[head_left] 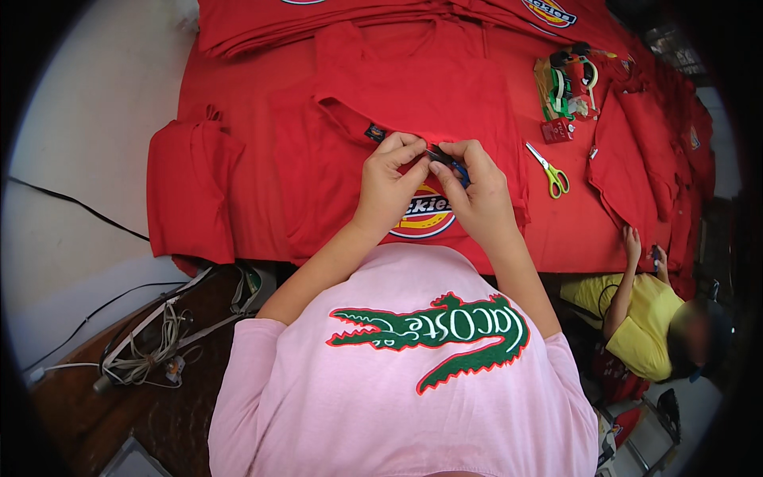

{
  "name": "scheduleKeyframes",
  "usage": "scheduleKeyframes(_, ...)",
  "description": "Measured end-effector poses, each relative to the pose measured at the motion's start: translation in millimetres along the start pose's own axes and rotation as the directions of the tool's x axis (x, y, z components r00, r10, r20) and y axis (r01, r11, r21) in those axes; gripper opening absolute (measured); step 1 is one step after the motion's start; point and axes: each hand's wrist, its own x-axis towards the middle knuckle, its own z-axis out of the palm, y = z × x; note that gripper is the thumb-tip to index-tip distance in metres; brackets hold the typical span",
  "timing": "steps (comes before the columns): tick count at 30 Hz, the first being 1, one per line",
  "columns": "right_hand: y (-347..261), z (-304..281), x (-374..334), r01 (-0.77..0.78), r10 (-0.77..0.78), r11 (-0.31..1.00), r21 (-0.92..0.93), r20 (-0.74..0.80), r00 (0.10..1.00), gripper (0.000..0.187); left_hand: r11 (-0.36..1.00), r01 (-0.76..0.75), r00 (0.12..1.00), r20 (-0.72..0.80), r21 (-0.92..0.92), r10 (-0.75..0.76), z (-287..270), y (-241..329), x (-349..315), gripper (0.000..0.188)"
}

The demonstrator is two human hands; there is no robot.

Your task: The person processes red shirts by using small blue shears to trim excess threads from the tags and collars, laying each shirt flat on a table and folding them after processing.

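A red T-shirt (413, 87) with a round printed emblem lies in front of me, its hem folded back and a small dark label (375, 133) at the fold. My left hand (391, 179) is closed in a pinch at that edge; what sits between its fingertips is too small to make out. Just right of it, my right hand (479, 189) is closed around a small blue-handled tool (459, 172), whose dark tip points toward the left fingertips. Both hands nearly meet above the emblem.
Yellow-green scissors (548, 171) lie to the right, below a tape dispenser (568, 83) and a small red box (556, 130). A folded red garment (191, 191) rests at left; more shirts (270, 24) lie behind. A co-worker in yellow (640, 326) handles red cloth at right. Cables (151, 342) hang lower left.
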Motion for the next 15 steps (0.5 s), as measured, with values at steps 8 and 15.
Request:
scheduleKeyframes(8, 0.6, 0.0, 6.0, -0.011, 0.009, 0.999, 0.036, 0.036, 0.999, 0.02, 0.999, -0.04, 0.999, 0.005, 0.014, 0.04, -2.3, 0.2, 1.4, 0.022)
scheduleKeyframes(15, 5.0, 1.6, 4.8, -0.058, 0.056, 0.994, 0.097, 0.023, 0.998, 0.016, 0.999, -0.031, 0.999, 0.019, 0.01, 0.031, -2.5, 0.4, 3.0, 0.015)
